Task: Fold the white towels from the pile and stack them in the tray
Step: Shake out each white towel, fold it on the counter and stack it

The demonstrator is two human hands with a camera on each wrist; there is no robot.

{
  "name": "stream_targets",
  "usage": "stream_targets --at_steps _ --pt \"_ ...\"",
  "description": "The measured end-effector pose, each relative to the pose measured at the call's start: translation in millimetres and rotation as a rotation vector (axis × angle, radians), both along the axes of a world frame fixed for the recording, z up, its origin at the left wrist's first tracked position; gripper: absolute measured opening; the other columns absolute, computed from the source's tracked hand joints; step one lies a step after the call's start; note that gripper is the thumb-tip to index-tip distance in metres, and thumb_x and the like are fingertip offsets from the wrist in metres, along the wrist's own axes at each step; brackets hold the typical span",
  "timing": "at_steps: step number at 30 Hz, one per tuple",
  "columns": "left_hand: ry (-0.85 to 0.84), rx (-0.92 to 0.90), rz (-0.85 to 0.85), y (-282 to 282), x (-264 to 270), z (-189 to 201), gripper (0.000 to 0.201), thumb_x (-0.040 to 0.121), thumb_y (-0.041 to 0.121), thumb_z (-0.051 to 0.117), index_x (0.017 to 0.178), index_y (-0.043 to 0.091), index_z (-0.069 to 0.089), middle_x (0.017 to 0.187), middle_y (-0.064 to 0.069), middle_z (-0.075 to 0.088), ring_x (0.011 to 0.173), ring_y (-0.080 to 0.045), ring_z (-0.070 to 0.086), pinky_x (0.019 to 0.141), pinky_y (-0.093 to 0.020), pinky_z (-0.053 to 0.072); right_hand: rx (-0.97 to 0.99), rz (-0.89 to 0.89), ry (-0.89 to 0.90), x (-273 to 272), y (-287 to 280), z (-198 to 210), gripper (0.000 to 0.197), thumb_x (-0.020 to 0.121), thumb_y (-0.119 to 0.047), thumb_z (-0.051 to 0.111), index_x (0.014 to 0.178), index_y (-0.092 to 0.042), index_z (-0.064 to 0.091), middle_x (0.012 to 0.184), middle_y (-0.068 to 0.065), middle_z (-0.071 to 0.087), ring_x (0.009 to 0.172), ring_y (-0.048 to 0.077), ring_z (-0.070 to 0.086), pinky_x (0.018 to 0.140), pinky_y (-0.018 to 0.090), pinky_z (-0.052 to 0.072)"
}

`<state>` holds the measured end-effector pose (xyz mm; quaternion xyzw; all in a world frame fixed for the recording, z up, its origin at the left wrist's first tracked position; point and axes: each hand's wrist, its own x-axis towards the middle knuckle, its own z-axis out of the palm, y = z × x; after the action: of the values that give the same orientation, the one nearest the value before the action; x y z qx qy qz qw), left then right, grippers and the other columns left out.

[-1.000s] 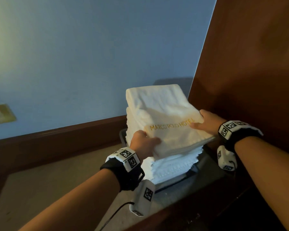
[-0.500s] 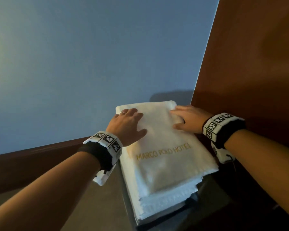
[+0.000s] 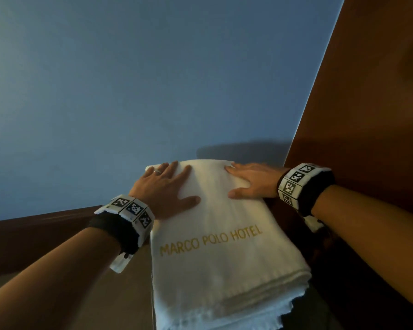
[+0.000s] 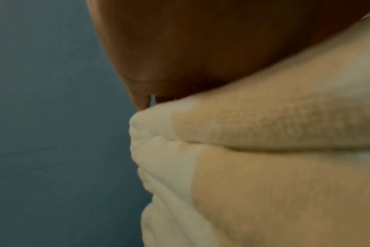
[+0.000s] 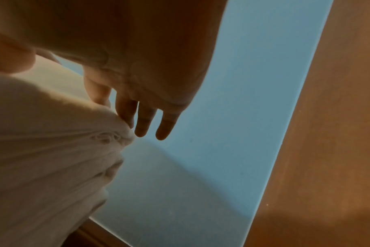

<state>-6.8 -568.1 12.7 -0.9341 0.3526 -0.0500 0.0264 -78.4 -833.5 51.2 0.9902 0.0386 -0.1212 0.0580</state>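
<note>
folded white terry towel with gold "marco polo hotel" lettering (image 3: 215,236) on top of a stack of white folded towels (image 3: 224,313), near the blue wall (image 3: 129,91). left hand (image 3: 163,190) flat on far left corner, grip apart, fingers straight. right hand (image 3: 253,181) flat on far right edge beside brown wooden panel (image 3: 372,103), grip apart.
</note>
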Motion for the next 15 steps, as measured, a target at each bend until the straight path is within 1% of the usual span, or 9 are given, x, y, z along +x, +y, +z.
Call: stream_targets --at_steps 2,4,6,8,10,11,13,14,15 --pt "0.01 -0.02 0.007 -3.0 4.8 -10.9 0.112 0.067 0.092 -0.004 0.159 0.03 0.006 0.165 -0.003 0.019 0.15 -0.025 0.02 0.122 -0.044 0.018 0.01 0.005 0.016 6.8 -1.9 -11.6 0.092 0.088 -0.076 0.038 0.158 -0.028 0.003 0.166 -0.001 0.002 0.15 0.025 0.018 0.12 0.044 0.017" --pt "0.1 -0.078 0.052 -2.3 5.0 -23.8 0.116 0.064 0.098 -0.001 0.159 0.032 0.011 0.164 -0.001 0.023 0.149 -0.025 0.023 0.121 -0.044 0.021 0.016 0.014 0.062 9.5 -2.5 -23.8 0.089 0.091 -0.073 0.037 0.158 -0.028 0.001 0.166 0.0 -0.002 0.149 0.027 0.02 0.12 0.042 0.02" --pt "0.172 -0.141 0.092 1.9 6.4 -35.9 0.121 0.058 0.103 0.001 0.158 0.036 0.012 0.163 0.001 0.025 0.148 -0.028 0.026 0.119 -0.047 0.025 0.03 0.026 0.088 10.0 -0.9 -30.7 0.087 0.092 -0.072 0.036 0.158 -0.029 -0.001 0.166 -0.001 -0.005 0.149 0.028 0.022 0.119 0.041 0.021" --pt "0.219 -0.175 0.105 5.2 8.2 -38.1 0.121 0.057 0.104 0.006 0.157 0.037 0.014 0.162 0.003 0.028 0.146 -0.029 0.029 0.118 -0.048 0.029 0.048 0.017 0.094 9.8 0.5 -32.1 0.087 0.092 -0.072 0.036 0.158 -0.03 -0.002 0.166 -0.002 -0.006 0.149 0.028 0.021 0.119 0.04 0.019" --pt "0.266 -0.188 0.117 5.8 6.9 -28.5 0.12 0.058 0.104 0.017 0.157 0.037 0.017 0.161 0.005 0.03 0.146 -0.027 0.029 0.116 -0.048 0.032 0.014 0.015 0.076 9.7 4.1 -29.2 0.087 0.092 -0.072 0.035 0.158 -0.028 -0.001 0.166 0.0 -0.003 0.149 0.029 0.021 0.119 0.04 0.018" --pt "0.285 -0.185 0.115 6.0 5.3 -23.0 0.117 0.06 0.101 0.023 0.157 0.036 0.017 0.161 0.005 0.03 0.147 -0.026 0.028 0.116 -0.047 0.032 -0.021 0.024 0.068 8.9 5.9 -27.3 0.087 0.093 -0.072 0.034 0.158 -0.027 0.0 0.166 0.001 -0.002 0.149 0.029 0.021 0.119 0.04 0.019" --pt "0.288 -0.163 0.078 6.5 -0.5 -12.1 0.106 0.073 0.091 0.038 0.159 0.033 0.017 0.163 0.003 0.025 0.149 -0.024 0.023 0.119 -0.044 0.028 -0.108 0.043 0.041 3.1 7.2 -22.7 0.086 0.093 -0.073 0.03 0.158 -0.025 0.001 0.166 0.002 0.0 0.148 0.029 0.022 0.117 0.044 0.024" --pt "0.286 -0.155 0.058 8.1 -4.8 -8.1 0.101 0.078 0.086 0.044 0.159 0.032 0.015 0.165 0.003 0.021 0.151 -0.022 0.02 0.119 -0.044 0.025 -0.146 0.047 0.02 -2.1 7.6 -21.0 0.086 0.093 -0.073 0.029 0.158 -0.025 0.0 0.166 0.001 0.001 0.148 0.028 0.021 0.117 0.045 0.026" --pt "0.282 -0.152 0.04 10.5 -8.9 -5.9 0.101 0.079 0.085 0.044 0.159 0.032 0.014 0.166 0.003 0.016 0.152 -0.022 0.016 0.12 -0.044 0.023 -0.173 0.045 -0.005 -8.2 8.1 -20.3 0.085 0.093 -0.072 0.028 0.158 -0.024 0.001 0.166 0.001 0.001 0.148 0.026 0.019 0.117 0.047 0.026"
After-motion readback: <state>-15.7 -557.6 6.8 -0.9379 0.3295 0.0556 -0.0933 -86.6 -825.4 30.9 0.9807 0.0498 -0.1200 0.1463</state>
